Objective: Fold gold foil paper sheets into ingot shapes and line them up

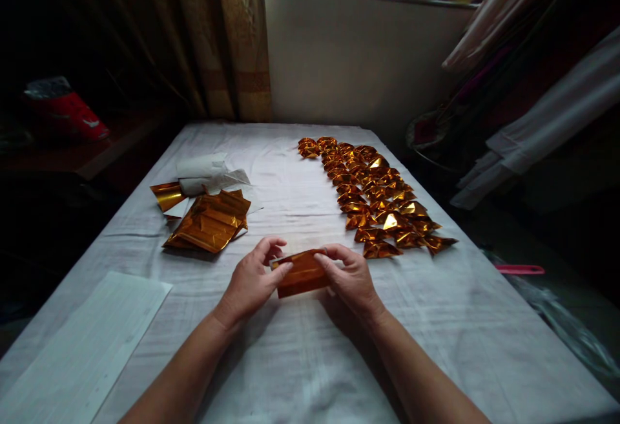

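A folded sheet of shiny gold foil paper (304, 275) is held up just above the table, slightly tilted. My left hand (252, 280) pinches its left end, thumb in front and fingers behind. At the right end my right hand (352, 280) grips it the same way, with the thumb near the top edge. Some of the fingertips are hidden behind the foil. To the left lies a stack of flat gold foil sheets (210, 220). Several rows of folded gold foil pieces (372, 194) with pointed ends stand at the right.
White cloth covers the table (295, 362). A white paper sheet (92, 346) lies at the front left. Crumpled pale paper (201, 169) sits behind the foil stack. Curtain (242, 42) and wall rise at the back. A pink handle (520, 269) shows beyond the right edge.
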Demonstrator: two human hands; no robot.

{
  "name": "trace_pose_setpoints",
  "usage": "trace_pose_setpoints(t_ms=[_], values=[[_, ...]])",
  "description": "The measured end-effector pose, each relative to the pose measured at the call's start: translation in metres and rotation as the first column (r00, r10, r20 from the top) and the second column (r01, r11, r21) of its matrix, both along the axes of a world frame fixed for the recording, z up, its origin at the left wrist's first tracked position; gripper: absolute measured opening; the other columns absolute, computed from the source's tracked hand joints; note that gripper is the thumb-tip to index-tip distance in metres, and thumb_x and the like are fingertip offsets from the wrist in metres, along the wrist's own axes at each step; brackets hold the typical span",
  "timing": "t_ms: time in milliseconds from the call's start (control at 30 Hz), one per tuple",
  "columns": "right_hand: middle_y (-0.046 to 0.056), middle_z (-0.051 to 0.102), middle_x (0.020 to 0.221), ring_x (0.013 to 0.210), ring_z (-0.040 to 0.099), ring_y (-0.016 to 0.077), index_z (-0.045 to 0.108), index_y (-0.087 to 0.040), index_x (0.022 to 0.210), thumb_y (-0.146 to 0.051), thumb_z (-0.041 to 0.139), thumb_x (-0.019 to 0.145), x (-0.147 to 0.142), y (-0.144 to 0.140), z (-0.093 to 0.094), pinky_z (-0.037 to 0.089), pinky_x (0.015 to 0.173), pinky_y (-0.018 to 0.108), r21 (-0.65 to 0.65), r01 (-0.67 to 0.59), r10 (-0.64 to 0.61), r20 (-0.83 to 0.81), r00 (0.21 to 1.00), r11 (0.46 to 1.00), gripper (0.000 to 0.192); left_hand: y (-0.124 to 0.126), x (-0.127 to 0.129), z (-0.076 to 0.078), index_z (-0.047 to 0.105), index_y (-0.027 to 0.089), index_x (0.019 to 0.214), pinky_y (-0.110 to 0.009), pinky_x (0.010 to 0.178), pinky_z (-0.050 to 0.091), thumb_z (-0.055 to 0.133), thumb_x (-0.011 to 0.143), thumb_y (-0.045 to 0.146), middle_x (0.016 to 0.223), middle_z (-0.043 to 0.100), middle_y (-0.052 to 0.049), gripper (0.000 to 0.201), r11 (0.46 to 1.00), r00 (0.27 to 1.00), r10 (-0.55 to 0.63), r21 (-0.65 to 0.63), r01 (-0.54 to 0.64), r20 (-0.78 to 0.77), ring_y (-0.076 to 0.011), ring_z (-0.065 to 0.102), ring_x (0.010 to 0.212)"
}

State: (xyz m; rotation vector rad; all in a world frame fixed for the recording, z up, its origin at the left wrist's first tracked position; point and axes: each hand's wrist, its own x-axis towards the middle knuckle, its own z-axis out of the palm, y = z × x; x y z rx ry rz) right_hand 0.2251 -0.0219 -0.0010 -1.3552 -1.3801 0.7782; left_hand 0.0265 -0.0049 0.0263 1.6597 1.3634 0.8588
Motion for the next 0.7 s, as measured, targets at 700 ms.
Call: trace_pose_setpoints(t_ms=[700], values=[[0.001, 0.066, 0.066, 0.063, 0.058, 0.0144, 0.071, -0.018, 0.071, -0.042, 0.065, 0.081, -0.003, -0.008, 0.013, 0.048, 0.063, 0.025, -0.079, -0.092, 0.083, -0.112, 0.99, 0.993, 0.027, -0.008, -0.005, -0.007, 0.064, 0.017, 0.095, -0.027, 0.074, 0.052, 0.074, 0.068, 0.032, 0.082, 0.067, -0.001, 0.032, 0.977, 0.903, 0.181, -0.175, -0.12, 0.39, -0.0145, 0.065, 0.077]])
